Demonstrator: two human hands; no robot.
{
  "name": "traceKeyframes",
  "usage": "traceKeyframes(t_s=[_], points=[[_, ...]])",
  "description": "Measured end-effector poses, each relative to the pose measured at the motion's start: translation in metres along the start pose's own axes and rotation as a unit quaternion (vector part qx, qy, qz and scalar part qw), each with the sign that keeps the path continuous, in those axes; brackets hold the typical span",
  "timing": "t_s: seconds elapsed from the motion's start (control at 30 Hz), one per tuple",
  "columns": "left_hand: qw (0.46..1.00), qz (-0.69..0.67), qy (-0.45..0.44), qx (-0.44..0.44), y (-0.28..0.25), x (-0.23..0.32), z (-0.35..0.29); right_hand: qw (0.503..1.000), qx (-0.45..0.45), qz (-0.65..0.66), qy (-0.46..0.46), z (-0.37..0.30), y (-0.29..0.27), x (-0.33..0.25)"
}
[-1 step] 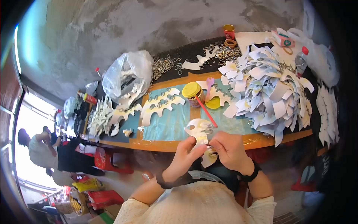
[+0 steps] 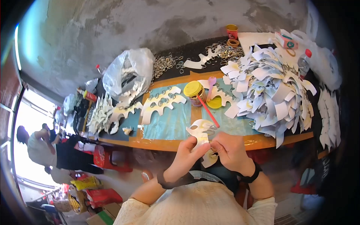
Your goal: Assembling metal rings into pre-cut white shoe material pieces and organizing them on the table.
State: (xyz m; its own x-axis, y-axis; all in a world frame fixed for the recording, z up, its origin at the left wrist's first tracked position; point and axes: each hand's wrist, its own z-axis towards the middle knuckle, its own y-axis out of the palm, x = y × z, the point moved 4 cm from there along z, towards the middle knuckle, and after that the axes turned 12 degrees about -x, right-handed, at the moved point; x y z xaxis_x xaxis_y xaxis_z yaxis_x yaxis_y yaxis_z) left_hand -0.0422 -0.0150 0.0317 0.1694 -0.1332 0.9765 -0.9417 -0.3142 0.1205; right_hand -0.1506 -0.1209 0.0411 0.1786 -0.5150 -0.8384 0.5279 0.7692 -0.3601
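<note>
My left hand is closed on a scalloped white strip with a yellowish stain, held just in front of the table edge. Several metal rings sit along the strip's right side. My right hand pinches the same strip at its middle, thumb against curled fingers; the exact spot between the fingertips is hidden. Below the hands hangs the strip's lower end. Just beyond stands a yellow-lidded jar, a red stick leaning from it. Beside it a pink fork rests at a yellow lid.
Similar strips with rings lie left of the jar. A large heap of white pieces fills the table's right side. Loose rings, a plastic bag, a red cup and a bottle stand farther back. A person is at far left.
The whole view has shifted very slightly. Both hands stay on the strip in nearly the same pose, with the right fingertips a little closer over its edge.
</note>
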Motion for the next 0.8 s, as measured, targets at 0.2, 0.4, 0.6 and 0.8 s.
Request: traceKeyframes(t_s=[0.2, 0.4, 0.6, 0.8], points=[[0.993, -0.096, 0.03, 0.056, -0.003, -0.01, 0.0, 0.998, -0.047, -0.026, -0.023, 0.007, 0.006, 0.002], [0.972, -0.199, 0.104, 0.076, -0.004, -0.017, -0.005, 0.992, -0.033, -0.099, -0.069, 0.007, 0.024, -0.001], [0.974, -0.22, -0.017, 0.057, -0.021, -0.023, -0.011, 0.994, -0.029, -0.098, -0.041, 0.01, 0.034, -0.001], [0.977, -0.197, -0.041, -0.065, -0.049, -0.017, -0.02, 0.993, -0.095, -0.061, 0.023, 0.026, 0.039, -0.008]])
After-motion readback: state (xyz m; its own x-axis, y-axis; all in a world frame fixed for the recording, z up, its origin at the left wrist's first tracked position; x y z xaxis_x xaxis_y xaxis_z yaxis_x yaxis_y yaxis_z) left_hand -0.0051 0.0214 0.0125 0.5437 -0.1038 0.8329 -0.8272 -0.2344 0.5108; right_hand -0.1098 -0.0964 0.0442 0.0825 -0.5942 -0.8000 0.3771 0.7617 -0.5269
